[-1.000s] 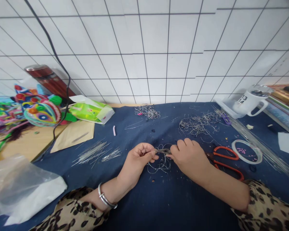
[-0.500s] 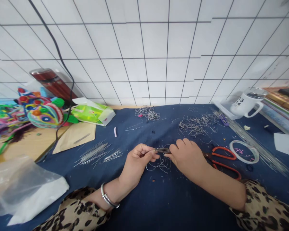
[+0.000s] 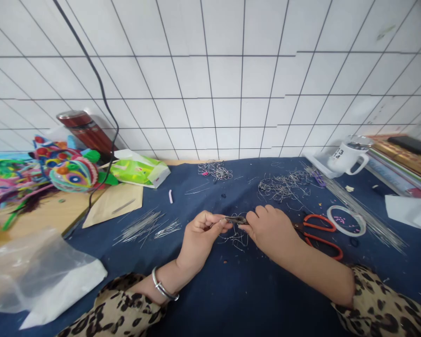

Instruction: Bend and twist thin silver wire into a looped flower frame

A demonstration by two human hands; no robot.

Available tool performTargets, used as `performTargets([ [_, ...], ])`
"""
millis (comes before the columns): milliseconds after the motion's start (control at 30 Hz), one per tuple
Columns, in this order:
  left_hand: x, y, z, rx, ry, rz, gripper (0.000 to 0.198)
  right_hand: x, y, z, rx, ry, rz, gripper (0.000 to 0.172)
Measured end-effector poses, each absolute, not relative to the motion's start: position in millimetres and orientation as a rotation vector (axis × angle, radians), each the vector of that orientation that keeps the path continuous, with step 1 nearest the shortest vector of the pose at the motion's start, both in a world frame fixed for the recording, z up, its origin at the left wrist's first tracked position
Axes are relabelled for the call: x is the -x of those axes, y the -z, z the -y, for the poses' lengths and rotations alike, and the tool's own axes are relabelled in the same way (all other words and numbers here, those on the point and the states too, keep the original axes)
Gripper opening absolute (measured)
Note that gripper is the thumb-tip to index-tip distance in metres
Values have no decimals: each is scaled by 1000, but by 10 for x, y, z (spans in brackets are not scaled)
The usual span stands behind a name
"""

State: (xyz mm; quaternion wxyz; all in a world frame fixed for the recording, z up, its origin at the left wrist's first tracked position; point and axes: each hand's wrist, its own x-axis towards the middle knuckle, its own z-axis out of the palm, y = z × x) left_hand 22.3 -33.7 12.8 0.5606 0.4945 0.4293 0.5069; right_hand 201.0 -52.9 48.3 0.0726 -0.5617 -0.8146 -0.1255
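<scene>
My right hand (image 3: 271,228) is closed round a pair of pliers (image 3: 235,219), whose dark jaws point left. At the tip of those jaws, the thumb and fingers of my left hand (image 3: 204,232) pinch a piece of thin wire, mostly hidden by the fingertips. Below and between both hands lies a loose tangle of wire (image 3: 239,239) on the dark blue cloth. Red-handled scissors (image 3: 321,224) rest beside my right wrist, partly behind it. Left of my left hand are short cut wires (image 3: 168,228) and a pile of longer straight wires (image 3: 140,227).
Further back lie two wire tangles (image 3: 215,171) (image 3: 284,185). To the right are a clear ring-shaped dish (image 3: 346,232) with pink beads, long wires (image 3: 365,206) and a white mug (image 3: 349,157). A plastic bag (image 3: 56,276), green packet (image 3: 138,169) and colourful pipe-cleaner craft (image 3: 73,173) are on the left.
The camera view has tilted up and shifted slightly, so the background sits lower. Both hands keep the same grip on the pliers and wire, with hardly any visible movement.
</scene>
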Motion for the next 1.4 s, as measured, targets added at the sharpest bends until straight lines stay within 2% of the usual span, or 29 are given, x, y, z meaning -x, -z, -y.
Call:
performTargets([
  [533,-216,-251,465,-1140,-1287,-913,15,-1843,-618,793,1822,559,2296,30],
  [933,-216,-251,525,-1064,-1266,-842,17,-1819,-580,890,1861,456,2269,32],
  [1133,-225,-231,527,-1078,-1227,-860,18,-1847,-578,893,1893,566,2223,28],
  [1333,-202,-280,546,-1027,-1192,-714,14,-1942,-549,863,1778,629,2242,29],
  [1400,-184,-297,536,-1009,-1171,-630,21,-1984,-536,853,1719,643,2261,32],
])
